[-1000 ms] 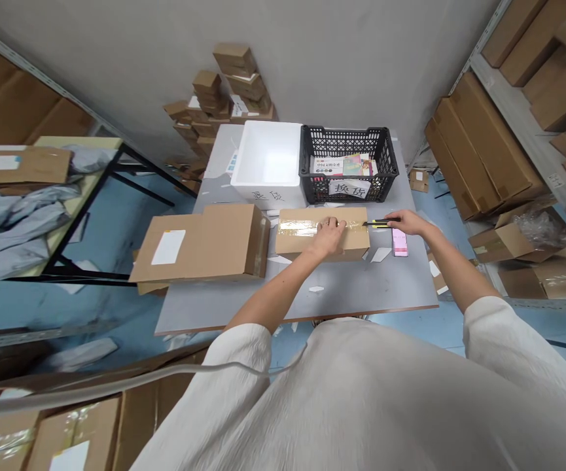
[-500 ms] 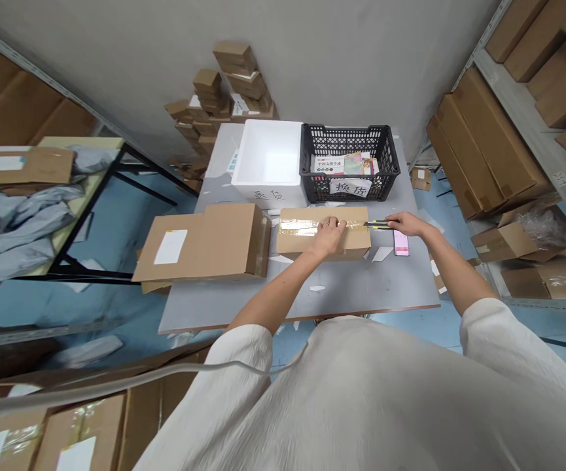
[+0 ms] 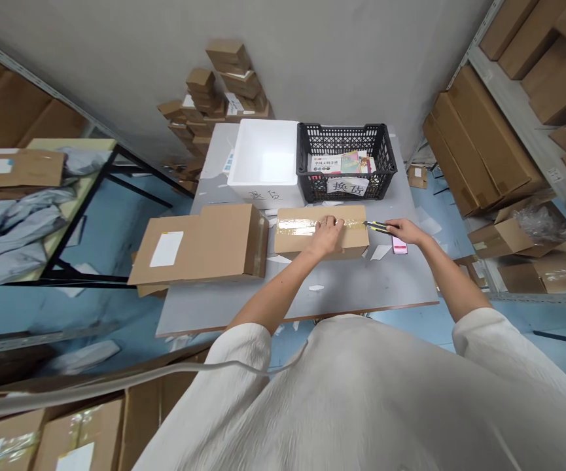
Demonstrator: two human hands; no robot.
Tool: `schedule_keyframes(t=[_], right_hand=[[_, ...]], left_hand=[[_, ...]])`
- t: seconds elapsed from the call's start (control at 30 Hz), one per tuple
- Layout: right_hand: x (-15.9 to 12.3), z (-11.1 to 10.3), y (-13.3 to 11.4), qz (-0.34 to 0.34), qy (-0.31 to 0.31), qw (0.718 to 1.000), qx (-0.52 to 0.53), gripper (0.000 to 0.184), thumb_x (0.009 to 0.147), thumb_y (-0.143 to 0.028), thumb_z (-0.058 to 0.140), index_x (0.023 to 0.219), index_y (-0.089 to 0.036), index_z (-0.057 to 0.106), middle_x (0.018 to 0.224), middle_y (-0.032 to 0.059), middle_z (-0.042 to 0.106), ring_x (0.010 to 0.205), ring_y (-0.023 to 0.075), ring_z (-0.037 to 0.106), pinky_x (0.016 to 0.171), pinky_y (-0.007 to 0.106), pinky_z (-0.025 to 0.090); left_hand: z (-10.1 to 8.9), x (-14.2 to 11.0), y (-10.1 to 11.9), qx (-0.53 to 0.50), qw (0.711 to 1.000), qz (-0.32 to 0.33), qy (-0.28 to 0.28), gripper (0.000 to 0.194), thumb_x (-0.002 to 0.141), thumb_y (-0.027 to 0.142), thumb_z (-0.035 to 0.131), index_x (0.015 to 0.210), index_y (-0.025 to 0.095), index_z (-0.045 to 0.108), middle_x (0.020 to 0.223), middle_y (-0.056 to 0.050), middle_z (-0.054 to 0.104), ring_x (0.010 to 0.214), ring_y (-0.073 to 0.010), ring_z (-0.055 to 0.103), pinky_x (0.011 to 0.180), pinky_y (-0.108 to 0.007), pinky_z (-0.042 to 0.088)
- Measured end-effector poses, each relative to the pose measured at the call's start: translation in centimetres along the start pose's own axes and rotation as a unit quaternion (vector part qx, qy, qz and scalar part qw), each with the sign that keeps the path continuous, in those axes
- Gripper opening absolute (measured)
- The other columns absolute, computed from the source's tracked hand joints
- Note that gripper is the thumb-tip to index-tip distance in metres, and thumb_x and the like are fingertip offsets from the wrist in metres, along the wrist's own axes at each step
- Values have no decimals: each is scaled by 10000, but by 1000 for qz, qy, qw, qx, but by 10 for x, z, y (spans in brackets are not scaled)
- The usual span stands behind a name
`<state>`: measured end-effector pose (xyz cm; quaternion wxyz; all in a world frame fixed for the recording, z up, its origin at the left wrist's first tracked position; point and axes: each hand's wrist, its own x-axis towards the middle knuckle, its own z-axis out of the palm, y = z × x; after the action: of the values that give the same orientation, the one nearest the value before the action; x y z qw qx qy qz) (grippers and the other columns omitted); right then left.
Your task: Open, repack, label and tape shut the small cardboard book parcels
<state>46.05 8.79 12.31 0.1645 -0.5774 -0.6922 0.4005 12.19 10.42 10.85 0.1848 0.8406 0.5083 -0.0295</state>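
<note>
A taped cardboard box (image 3: 295, 243) lies on the grey table (image 3: 332, 294) in front of me. My left hand (image 3: 328, 237) rests on its top, fingers spread across the clear tape. In my right hand (image 3: 404, 230) is a yellow and black box cutter (image 3: 379, 227), gripped at its rear end. The cutter points left, its tip at the right end of the box near the tape seam. A phone with a pink screen (image 3: 399, 245) lies just under my right hand. Small white paper scraps (image 3: 381, 252) are scattered beside the box.
Behind the box stand a white foam bin (image 3: 267, 154) and a black plastic crate (image 3: 349, 183) with booklets inside. A larger carton (image 3: 214, 242) overhangs the table's left side. Shelves with cartons (image 3: 483, 144) are at the right; another table (image 3: 91, 163) stands left.
My right hand has dropped slightly, tilting the cutter so its handle sits lower than its tip. My left hand stays on the box. The whole view has shifted a little.
</note>
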Motion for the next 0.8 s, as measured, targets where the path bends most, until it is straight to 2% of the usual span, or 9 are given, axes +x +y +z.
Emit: schedule_keyframes(t=[0.17,0.37,0.63,0.8], right_hand=[[-5,5,-1,1,-10,1000,3,427,906,-589,635,970,-204,808,795,6,714,734,197,549,698,293,445],[-11,15,0,25,1,999,35,369,910,-557,655,945,-223,809,777,11,726,748,212,583,679,291,464],[-11,18,5,43,44,997,38,316,905,-511,661,914,-207,748,780,20,729,732,196,602,679,292,473],[-19,18,4,74,79,989,105,382,932,-582,705,1033,-213,694,832,42,746,684,187,651,629,284,490]], left_hand=[[2,0,0,7,1000,-1,3,1030,665,411,1060,1517,274,499,1568,-203,517,1548,-446,463,1261,-563,402],[2,1,-1,11,1000,1,-5,1031,681,410,1049,1530,271,481,1581,-215,509,1563,-450,444,1267,-587,392],[0,1,-2,10,1000,12,-1,961,709,399,1043,1493,258,506,1563,-220,500,1553,-435,455,1267,-569,404],[-1,-4,1,24,1000,12,1,973,721,389,1036,1512,234,491,1575,-242,499,1567,-441,433,1276,-577,392]])
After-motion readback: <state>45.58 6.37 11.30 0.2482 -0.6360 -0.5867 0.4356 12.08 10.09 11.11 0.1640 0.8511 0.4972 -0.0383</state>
